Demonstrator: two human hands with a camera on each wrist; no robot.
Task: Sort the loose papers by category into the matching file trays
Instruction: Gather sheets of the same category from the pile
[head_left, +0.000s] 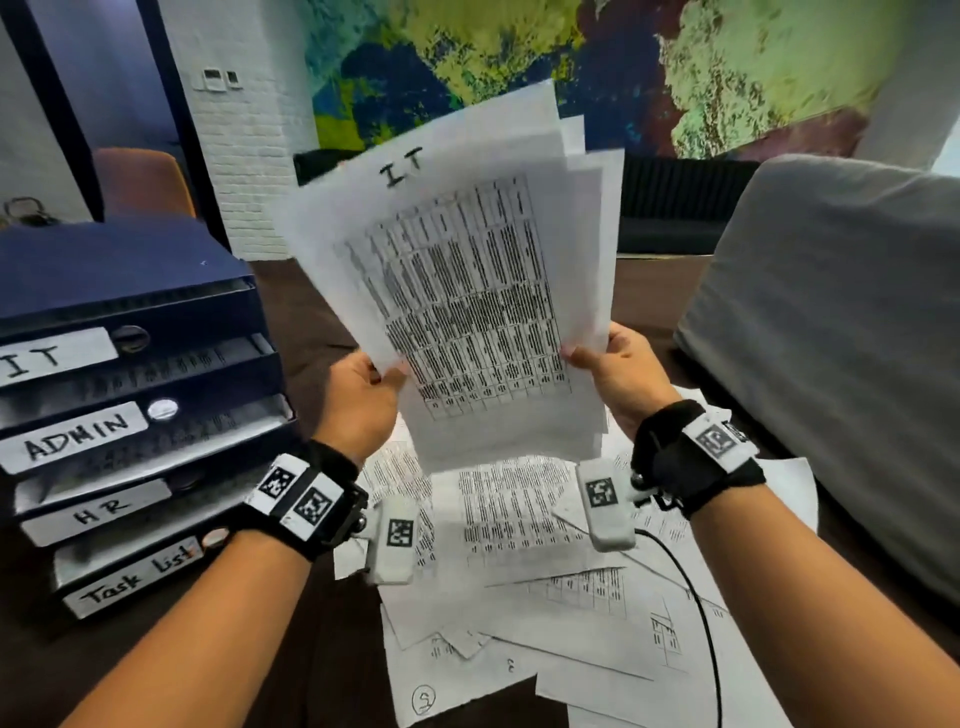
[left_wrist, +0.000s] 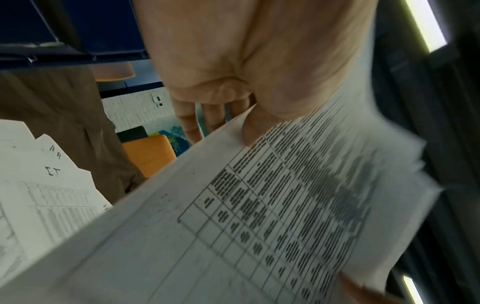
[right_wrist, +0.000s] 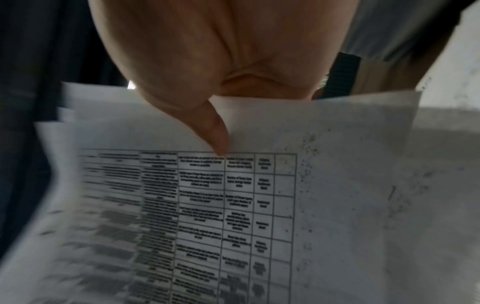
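Both hands are holding up a fanned sheaf of papers above the desk, top sheet hand-marked "IT" w/ a printed table under it. Left hand is pinching the sheaf's lower left edge, thumb lying on the front and fingers going behind the sheets; right hand is pinching the lower right edge the same way, thumb pressing on the table's top row in the right wrist view. Loose papers are lying scattered on the dark desk below, overlapping each other. File trays are sitting stacked at left, well apart from the sheaf, drawers labelled IT, ADMIN, HR, Task list top to bottom. Grey cushion is sitting at right, black cable running across the loose papers
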